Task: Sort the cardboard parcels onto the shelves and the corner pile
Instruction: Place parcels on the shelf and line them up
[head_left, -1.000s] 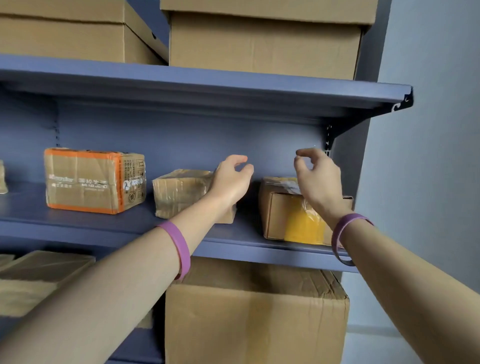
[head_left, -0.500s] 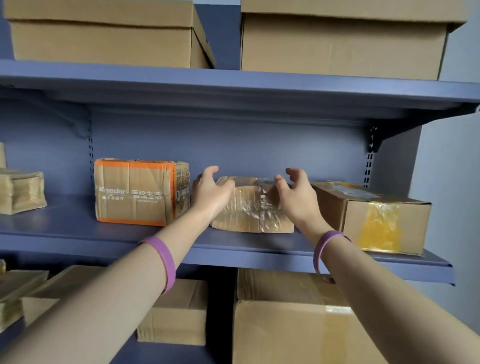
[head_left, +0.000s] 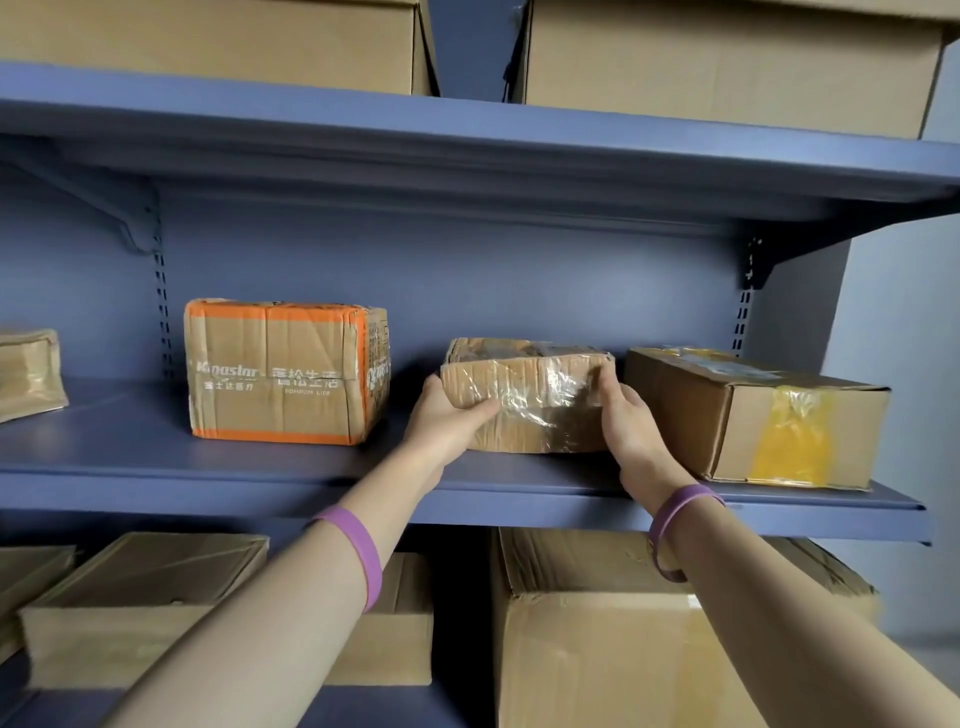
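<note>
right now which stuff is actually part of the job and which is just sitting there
In hand: clear-taped parcel, gripped by left hand and right hand, on the middle shelf.
Just sitting: orange-taped parcel, yellow-taped parcel, lidded boxes above, large box below.

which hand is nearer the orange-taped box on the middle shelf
Left. The left hand grips the clear-taped parcel at its left end, just right of the orange-taped box and apart from it. The right hand grips the parcel's right end, farther off.
</note>
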